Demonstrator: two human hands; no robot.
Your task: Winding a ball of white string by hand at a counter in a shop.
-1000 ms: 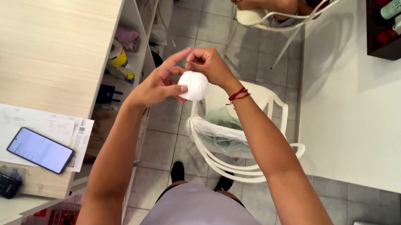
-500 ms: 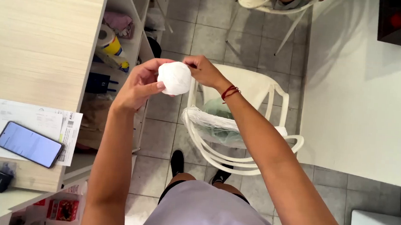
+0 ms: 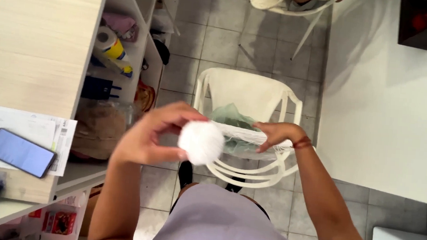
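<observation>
Tiled floor, white yarn ball [image 3: 201, 142] gripped in left hand [image 3: 147, 135], right hand [image 3: 272, 134] pinching strands nearby

a: object under observation?
b: white ball of yarn [image 3: 201, 142], round, fuzzy surface, slightly blurred. held in mid-air above a white plastic chair [image 3: 248, 95].
a: strands?
b: white strands [image 3: 245, 134] run sideways off the ball, taut, roughly level.
</observation>
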